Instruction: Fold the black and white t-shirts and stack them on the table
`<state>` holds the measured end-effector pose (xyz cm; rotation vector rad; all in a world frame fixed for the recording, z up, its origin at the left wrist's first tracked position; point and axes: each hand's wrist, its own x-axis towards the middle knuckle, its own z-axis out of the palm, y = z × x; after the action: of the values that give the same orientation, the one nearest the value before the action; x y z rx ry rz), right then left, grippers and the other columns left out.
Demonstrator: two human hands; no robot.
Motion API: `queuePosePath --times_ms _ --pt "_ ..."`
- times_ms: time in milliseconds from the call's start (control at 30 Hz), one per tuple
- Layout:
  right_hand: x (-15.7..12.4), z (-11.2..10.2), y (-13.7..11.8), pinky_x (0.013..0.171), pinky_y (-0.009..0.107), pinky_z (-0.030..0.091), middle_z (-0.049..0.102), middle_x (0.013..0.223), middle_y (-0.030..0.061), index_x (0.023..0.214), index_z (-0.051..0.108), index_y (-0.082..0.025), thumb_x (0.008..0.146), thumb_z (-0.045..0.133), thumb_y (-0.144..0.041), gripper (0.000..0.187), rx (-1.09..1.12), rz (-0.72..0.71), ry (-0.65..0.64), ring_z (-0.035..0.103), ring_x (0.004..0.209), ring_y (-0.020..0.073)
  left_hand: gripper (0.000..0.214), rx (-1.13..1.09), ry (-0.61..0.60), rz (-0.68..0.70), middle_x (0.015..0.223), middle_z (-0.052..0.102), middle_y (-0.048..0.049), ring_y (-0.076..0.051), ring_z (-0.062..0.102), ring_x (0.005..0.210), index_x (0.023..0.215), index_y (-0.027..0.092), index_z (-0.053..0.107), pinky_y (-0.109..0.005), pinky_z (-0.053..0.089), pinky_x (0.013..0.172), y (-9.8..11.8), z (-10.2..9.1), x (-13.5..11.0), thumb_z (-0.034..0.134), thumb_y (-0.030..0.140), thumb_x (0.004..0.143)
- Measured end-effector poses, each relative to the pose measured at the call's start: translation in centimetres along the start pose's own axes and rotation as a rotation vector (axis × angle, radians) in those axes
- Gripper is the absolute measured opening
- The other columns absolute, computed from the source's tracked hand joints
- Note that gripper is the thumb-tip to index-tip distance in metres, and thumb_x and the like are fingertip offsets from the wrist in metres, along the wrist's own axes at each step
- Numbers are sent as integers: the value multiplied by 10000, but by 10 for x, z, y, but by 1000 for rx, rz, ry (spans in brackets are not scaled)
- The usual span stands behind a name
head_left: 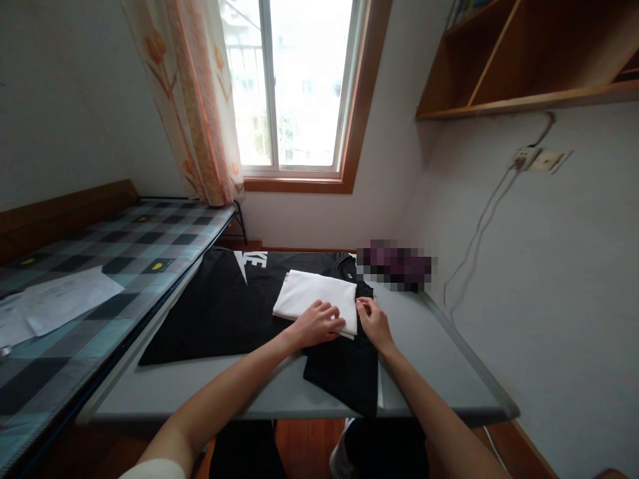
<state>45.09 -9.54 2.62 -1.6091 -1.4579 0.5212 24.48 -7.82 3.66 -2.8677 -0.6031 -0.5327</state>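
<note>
A black T-shirt [200,319] with white lettering is spread on the grey table, its collar toward the right and one sleeve [344,379] near the front edge. On top of it lies a white folded piece, apparently cloth [309,293], roughly rectangular. My left hand [319,324] rests on the near right part of the white piece, fingers loosely bent and lying over it. At that piece's right edge, beside the dark fabric, my right hand [373,321] has its thumb and fingertips pinched together. What is between them is too small to make out.
The grey table [449,359] meets the wall on the right. A blurred purple and dark item [399,265] sits at its back right corner. Left of it stands a bed with a checked mattress [124,259] and papers [70,299]. A wooden shelf [499,103] hangs upper right.
</note>
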Motion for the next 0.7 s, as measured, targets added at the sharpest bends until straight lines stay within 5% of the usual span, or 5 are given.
queuePosePath --times_ms 200,300,367,567,700 --pt "10 -17 -6 346 231 389 565 483 41 700 562 -188 850 314 -728 613 99 389 -350 487 365 133 207 -86 157 -128 904 628 -71 -182 575 811 1012 204 644 -339 444 751 -2 8 5 465 236 912" --pt "14 -19 -21 424 263 486 646 575 93 874 603 -163 837 241 -780 715 381 629 -555 603 461 175 220 -191 295 -260 879 627 -63 -177 585 815 1030 214 648 -343 469 773 1 4 5 463 260 919" --pt "13 -14 -31 555 337 558 704 741 117 1013 602 -173 859 250 -752 694 612 654 -656 683 628 217 223 -246 321 -262 887 635 -62 -174 591 823 1040 219 650 -342 478 783 5 0 5 469 280 924" --pt "18 1 -39 633 302 561 714 871 71 1020 580 -178 802 569 -212 221 674 546 -375 680 709 191 224 -330 277 -157 912 676 -60 -160 604 809 969 217 679 -333 469 789 4 -19 -9 469 291 940" --pt "44 -55 -42 555 268 532 708 793 57 952 605 -177 737 604 -168 215 486 447 -348 659 651 185 246 -420 447 -413 858 659 -64 -165 597 811 860 203 683 -324 474 789 -22 -26 -31 468 300 931"
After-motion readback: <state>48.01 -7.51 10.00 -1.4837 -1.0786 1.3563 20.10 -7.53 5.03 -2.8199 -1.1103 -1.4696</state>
